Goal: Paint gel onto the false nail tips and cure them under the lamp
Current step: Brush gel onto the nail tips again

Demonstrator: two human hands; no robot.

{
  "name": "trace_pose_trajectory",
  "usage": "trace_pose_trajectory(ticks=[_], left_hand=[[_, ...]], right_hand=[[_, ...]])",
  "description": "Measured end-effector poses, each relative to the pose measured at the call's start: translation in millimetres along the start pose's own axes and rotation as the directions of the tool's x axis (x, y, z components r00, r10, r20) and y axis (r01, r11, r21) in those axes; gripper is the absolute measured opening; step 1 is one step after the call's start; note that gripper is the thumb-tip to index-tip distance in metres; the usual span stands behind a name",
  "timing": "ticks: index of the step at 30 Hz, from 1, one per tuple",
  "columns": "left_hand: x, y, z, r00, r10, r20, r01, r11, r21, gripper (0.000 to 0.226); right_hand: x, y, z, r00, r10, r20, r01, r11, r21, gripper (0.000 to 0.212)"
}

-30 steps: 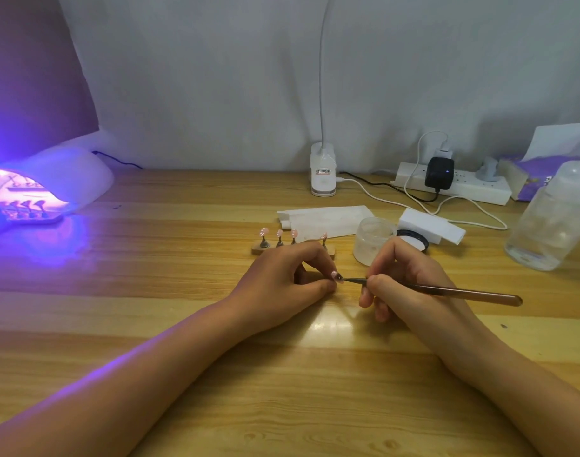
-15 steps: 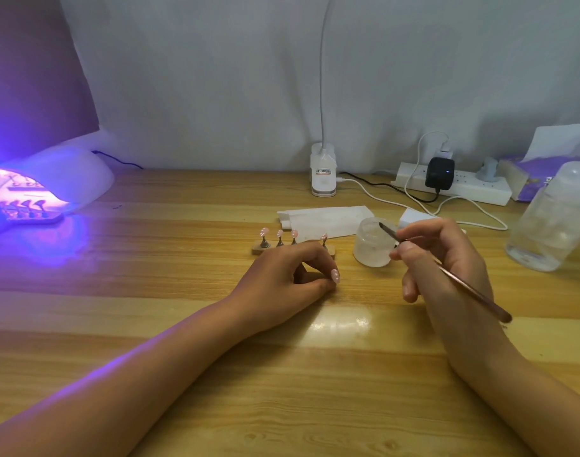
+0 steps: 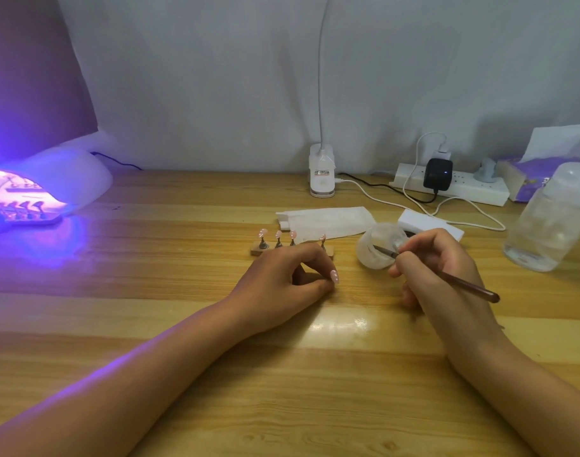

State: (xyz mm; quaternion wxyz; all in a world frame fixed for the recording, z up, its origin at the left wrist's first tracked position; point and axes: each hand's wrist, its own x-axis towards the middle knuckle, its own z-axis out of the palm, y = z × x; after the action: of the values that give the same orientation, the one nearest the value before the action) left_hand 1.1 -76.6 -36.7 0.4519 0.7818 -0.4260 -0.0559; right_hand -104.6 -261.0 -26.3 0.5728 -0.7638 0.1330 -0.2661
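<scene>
My left hand (image 3: 283,283) rests on the wooden table and pinches a pink false nail tip (image 3: 334,276) between thumb and forefinger. My right hand (image 3: 435,268) grips a brown brush (image 3: 465,286), whose tip reaches into the small translucent gel jar (image 3: 374,250). Behind my left hand, a wooden stand (image 3: 259,249) holds several pink nail tips (image 3: 278,234) on pegs. At the far left the white curing lamp (image 3: 61,183) glows purple, with another row of tips (image 3: 26,206) inside it.
A white paper sheet (image 3: 328,221) and a white block (image 3: 420,222) lie behind the jar. A desk-lamp base (image 3: 321,174), a power strip (image 3: 473,189) with cables, a tissue box (image 3: 526,179) and a clear plastic bottle (image 3: 552,222) stand along the back and right.
My right hand lifted the brush away from the held nail tip and brought its tip into the gel jar. My left hand stayed put with the nail tip.
</scene>
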Motion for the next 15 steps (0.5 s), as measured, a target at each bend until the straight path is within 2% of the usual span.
trace_pose_trajectory(ticks=[15], left_hand=[[-0.1, 0.1, 0.0, 1.000, -0.010, 0.001, 0.010, 1.000, 0.004, 0.009]], right_hand=[[1.5, 6.9, 0.3, 0.997, -0.069, 0.020, 0.070, 0.995, -0.067, 0.012]])
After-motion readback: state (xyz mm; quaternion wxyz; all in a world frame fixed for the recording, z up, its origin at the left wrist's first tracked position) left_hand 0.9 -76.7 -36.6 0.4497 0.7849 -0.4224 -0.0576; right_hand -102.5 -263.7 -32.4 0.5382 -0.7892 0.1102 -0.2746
